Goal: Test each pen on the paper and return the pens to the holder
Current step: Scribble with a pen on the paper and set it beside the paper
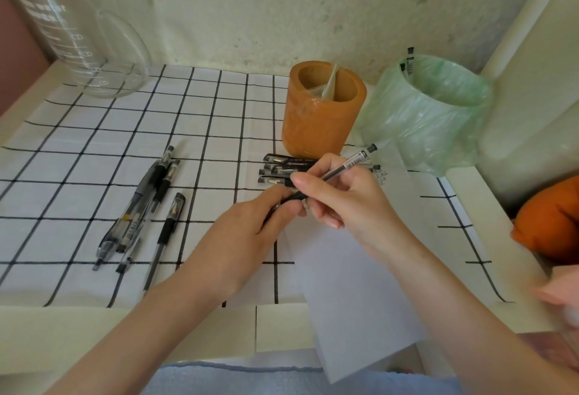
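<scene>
Centrally, the left hand (247,235) has its fingers curled, thumb and forefinger pinching the dark lower end of a pen (351,162); whether that end is a cap I cannot tell. The right hand (344,200) grips the same pen's barrel, fingers bent round it, above the paper (354,285) lying on the checked cloth (94,131) that covers the desk (125,325). Roughly five loose pens (141,213) overlap at the left, and four capped pens (279,169) lie stacked just before the holder (322,119). A glass beaker (78,34) sits far left. The brown holder contains a clear wrapper (329,84), and the green-bagged bin (432,112) holds two upright pens (409,61).
</scene>
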Demonstrator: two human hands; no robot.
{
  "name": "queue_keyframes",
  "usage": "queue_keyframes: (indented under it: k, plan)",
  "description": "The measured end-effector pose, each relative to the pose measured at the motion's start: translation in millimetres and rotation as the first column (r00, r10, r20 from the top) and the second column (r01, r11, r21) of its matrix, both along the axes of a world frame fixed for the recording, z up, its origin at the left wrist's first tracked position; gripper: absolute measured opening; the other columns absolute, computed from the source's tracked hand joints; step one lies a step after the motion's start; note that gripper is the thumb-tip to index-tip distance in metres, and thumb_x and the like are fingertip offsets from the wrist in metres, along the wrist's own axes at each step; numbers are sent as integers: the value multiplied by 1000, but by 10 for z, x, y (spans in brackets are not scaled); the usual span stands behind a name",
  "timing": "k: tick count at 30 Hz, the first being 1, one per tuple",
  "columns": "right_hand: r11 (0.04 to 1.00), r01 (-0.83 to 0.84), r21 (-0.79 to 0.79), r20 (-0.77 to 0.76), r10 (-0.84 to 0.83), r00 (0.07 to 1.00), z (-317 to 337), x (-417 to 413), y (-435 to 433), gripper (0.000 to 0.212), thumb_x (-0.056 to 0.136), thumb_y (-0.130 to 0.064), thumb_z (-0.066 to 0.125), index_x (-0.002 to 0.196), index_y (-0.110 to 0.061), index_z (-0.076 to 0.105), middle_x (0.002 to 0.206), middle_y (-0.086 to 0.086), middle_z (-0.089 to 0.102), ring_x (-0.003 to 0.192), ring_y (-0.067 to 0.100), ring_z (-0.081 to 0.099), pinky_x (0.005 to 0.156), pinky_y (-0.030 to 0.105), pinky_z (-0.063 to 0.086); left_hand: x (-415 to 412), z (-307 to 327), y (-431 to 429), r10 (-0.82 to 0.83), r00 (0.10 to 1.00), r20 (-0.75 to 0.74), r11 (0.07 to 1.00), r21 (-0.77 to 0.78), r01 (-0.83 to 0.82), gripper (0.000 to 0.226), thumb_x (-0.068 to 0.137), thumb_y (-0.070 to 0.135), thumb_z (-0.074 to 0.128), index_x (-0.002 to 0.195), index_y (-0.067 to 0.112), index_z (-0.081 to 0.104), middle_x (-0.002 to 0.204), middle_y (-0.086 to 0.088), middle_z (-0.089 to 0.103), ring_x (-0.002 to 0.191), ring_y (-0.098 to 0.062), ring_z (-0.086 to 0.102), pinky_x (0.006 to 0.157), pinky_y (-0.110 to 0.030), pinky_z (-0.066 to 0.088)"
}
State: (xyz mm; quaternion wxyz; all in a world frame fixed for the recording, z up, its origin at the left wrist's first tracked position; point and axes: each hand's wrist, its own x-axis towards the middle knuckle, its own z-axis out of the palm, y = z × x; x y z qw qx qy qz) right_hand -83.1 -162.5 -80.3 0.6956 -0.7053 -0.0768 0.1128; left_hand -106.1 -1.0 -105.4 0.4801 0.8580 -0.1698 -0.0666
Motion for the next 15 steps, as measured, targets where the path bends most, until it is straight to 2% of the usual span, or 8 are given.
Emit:
queue_keyframes:
  k: [2, 4, 6, 9, 12, 15]
  plan:
    - [1000, 2, 14, -6, -2, 1000, 2, -7, 2, 18, 88, -12, 62, 73, -11, 53, 47, 1, 53, 34, 9, 35, 35, 16, 27, -9, 15, -11, 15, 997, 76, 997, 74, -21, 25, 90, 49, 41, 107, 35, 54, 59, 4, 55, 55, -12, 51, 55, -19, 42]
    - [1000, 0, 16, -3, 0, 1000, -1, -15, 7, 19, 88, -12, 63, 72, -12, 53, 47, 2, 53, 34, 10, 34, 35, 16, 26, -21, 33, -18, 19, 993, 115, 991, 129, -34, 23, 90, 44, 41, 108, 36, 52, 51, 0, 46, 47, -13, 42, 47, -22, 34]
    - [1000, -7, 20, -10, 7, 1000, 0, -23, 12, 20, 89, -12, 62, 72, -12, 52, 46, 2, 53, 33, 9, 34, 34, 16, 25, -37, 46, -23, 22, 992, 122, 990, 138, -39, 24, 89, 45, 39, 108, 37, 52, 51, -4, 47, 45, -15, 39, 47, -24, 32]
    - [999, -13, 40, -21, 14, 1000, -1, -8, -2, 21, 89, -13, 62, 72, -12, 50, 46, 2, 54, 32, 9, 34, 35, 16, 24, -46, 54, -23, 47, 992, 117, 995, 78, -57, 21, 88, 48, 40, 103, 42, 54, 51, 0, 47, 46, -14, 41, 46, -22, 34]
    - [998, -24, 59, -14, 25, 1000, 10, -1, -23, 22, 88, -12, 62, 70, -13, 50, 46, 2, 52, 33, 9, 34, 34, 16, 23, -40, 48, -20, 59, 996, 71, 998, 7, -60, 22, 84, 55, 39, 99, 51, 55, 63, -3, 60, 56, -21, 51, 58, -35, 43]
    - [998, -3, 63, -38, 5, 999, 13, 9, -44, 21, 88, -11, 61, 70, -14, 52, 45, 1, 50, 33, 9, 33, 34, 17, 23, -44, 27, -16, 63, 992, 105, 996, 57, -69, 29, 82, 57, 40, 106, 47, 53, 49, 0, 45, 46, -14, 41, 46, -24, 33]
